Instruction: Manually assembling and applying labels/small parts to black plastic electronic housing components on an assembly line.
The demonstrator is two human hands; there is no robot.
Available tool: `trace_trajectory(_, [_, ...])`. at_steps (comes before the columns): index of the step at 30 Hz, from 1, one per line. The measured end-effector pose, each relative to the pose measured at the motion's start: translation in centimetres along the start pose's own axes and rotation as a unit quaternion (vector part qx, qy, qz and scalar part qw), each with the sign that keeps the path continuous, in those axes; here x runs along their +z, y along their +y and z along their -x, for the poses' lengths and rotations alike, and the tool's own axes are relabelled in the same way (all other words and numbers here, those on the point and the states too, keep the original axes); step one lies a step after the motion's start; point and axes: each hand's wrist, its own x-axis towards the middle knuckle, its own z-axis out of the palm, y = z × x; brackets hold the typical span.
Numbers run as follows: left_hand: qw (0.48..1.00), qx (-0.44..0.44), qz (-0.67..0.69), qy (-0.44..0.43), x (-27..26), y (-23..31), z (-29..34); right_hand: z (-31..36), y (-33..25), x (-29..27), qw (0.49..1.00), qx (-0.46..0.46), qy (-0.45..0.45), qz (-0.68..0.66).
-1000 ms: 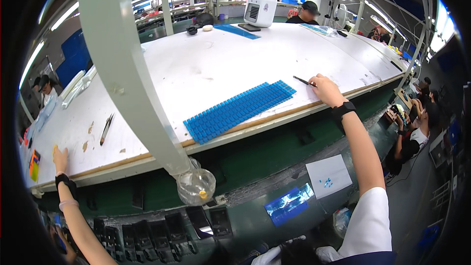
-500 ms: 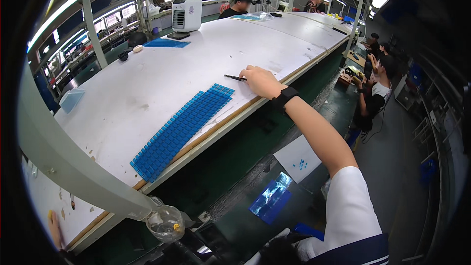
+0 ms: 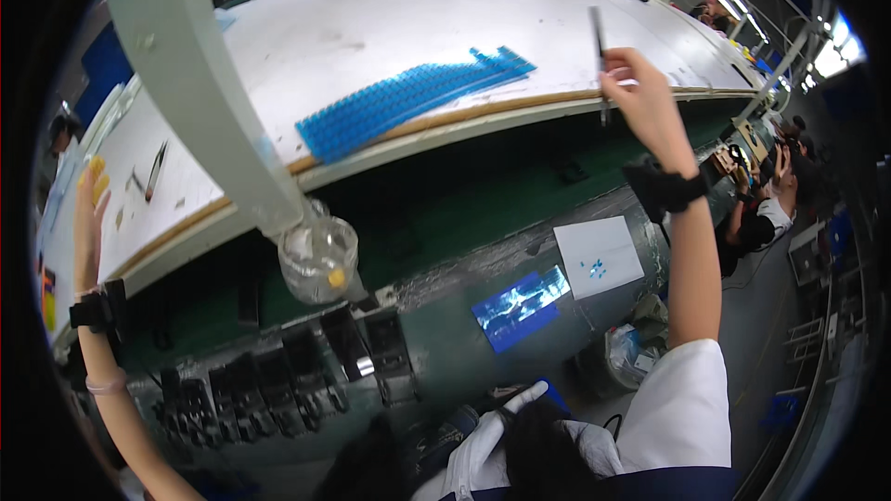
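Note:
My right hand point(image 3: 640, 97) is raised over the table's front edge, its fingers closed round slim black tweezers point(image 3: 598, 32) that stand almost upright. To its left, a long sheet of small blue pieces in rows point(image 3: 399, 102) lies along the front edge of the white table point(image 3: 390, 19). At the far left, my left hand point(image 3: 90, 209) rests at the table's edge with fingers stretched out. Something yellow point(image 3: 96, 167) shows at its fingertips; whether it is worn or touched I cannot tell. Beside that hand lie another pair of tweezers point(image 3: 157, 172) and a small thin tool point(image 3: 136, 183).
A pale post point(image 3: 190, 65) rises between my hands, with a clear plastic container point(image 3: 318, 260) at its foot. On the lower dark surface lie white paper point(image 3: 599, 255) with small blue bits, a shiny blue packet point(image 3: 520, 308) and several black holders point(image 3: 278, 376). Co-workers point(image 3: 766, 213) sit at right.
My view has tilted down and turned left. My right hand has lifted off the table, and the tweezers have swung from flat to upright. More of my left arm is in view.

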Motion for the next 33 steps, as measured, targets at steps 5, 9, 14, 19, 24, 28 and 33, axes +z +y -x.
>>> trace_trajectory(5, [0.992,-0.030,-0.064,0.100,2.6,8.9,9.5,10.2,0.4,-2.5,0.954,0.147,0.032,-0.259])
trace_trajectory(9, [0.974,-0.191,-0.106,-0.066,9.9,17.7,18.4,18.6,6.7,-0.9,0.912,0.263,-0.022,-0.314])
trace_trajectory(14, [0.904,-0.194,-0.032,-0.380,23.3,20.5,21.2,26.8,14.0,2.9,0.823,0.441,-0.057,-0.352])
trace_trajectory(19, [0.845,-0.233,-0.047,-0.479,32.7,17.1,20.9,27.9,18.7,7.0,0.780,0.449,-0.138,-0.414])
trace_trajectory(24, [0.850,-0.206,-0.163,-0.456,44.2,8.6,17.8,25.7,23.7,9.6,0.796,0.408,-0.220,-0.389])
trace_trajectory(28, [0.840,-0.235,-0.322,-0.368,50.4,0.6,14.7,24.2,27.5,11.4,0.774,0.401,-0.241,-0.426])
trace_trajectory(33, [0.831,-0.276,-0.399,-0.273,58.4,-3.8,9.8,23.9,31.7,11.0,0.760,0.435,-0.232,-0.423])
